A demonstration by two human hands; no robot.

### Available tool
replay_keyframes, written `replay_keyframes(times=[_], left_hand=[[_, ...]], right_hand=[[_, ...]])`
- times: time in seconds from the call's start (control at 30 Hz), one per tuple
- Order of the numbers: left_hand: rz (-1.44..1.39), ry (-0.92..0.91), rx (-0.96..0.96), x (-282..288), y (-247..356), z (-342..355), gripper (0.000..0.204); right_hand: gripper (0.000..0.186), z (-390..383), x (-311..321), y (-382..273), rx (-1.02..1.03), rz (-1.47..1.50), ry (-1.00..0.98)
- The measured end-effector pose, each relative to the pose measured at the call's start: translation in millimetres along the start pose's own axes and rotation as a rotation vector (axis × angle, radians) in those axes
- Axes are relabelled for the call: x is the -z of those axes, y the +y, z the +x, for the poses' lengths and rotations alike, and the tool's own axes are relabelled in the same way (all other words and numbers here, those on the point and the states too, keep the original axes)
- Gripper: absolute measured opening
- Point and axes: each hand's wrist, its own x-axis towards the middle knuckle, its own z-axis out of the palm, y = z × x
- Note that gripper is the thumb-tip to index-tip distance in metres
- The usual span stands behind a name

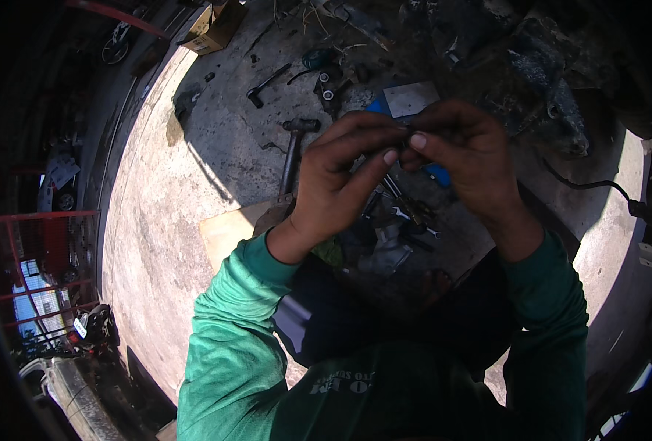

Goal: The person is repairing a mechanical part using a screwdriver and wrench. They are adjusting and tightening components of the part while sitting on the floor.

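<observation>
My left hand [348, 165] and my right hand [467, 151] are raised close together in front of me. Their fingertips meet in a pinch around something small and dark, too hidden to name. Behind the fingers, on the floor, lies a blue case or tray [437, 175] with a flat grey plate [411, 98] on its far part. A hammer [290, 160] rests just left of my left wrist. Below the hands, several wrenches [401, 212] and a greyish metal part [388, 253] lie in shadow.
On the concrete floor [157, 242] farther off are a ratchet handle [268, 85] and a dark green tool [318, 59]. A cardboard box [214, 29] stands at the far left. Dark, greasy machine parts [546, 88] fill the far right, and a black cable [587, 184] curves nearer.
</observation>
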Motion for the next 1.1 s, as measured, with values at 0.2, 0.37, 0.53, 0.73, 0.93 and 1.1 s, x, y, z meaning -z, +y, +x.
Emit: replay_keyframes(times=[0.2,0.37,0.53,0.73,0.93,1.1], left_hand=[[-0.044,-0.010,0.012,2.7,-2.3,0.7,0.020],[-0.035,-0.006,0.032,1.2,0.2,1.7,0.020],[-0.057,-0.001,0.025,1.7,-3.9,1.1,0.020],[-0.047,-0.011,0.018,5.9,-4.3,2.9,0.019],[-0.024,-0.022,0.012,8.1,-4.1,2.7,0.018],[0.003,-0.018,-0.016,6.1,-5.7,3.4,0.017]], right_hand=[[0.011,-0.8,0.5,-0.2,-0.004,-0.022,-0.027],[0.011,0.4,3.0,1.0,0.019,-0.005,-0.040],[0.011,0.5,1.3,0.1,0.016,-0.007,-0.034],[0.012,0.9,1.0,-0.4,0.013,-0.008,-0.039],[0.012,1.2,1.5,0.5,0.026,-0.035,-0.057],[0.014,1.1,3.4,3.6,0.015,-0.036,-0.067]])
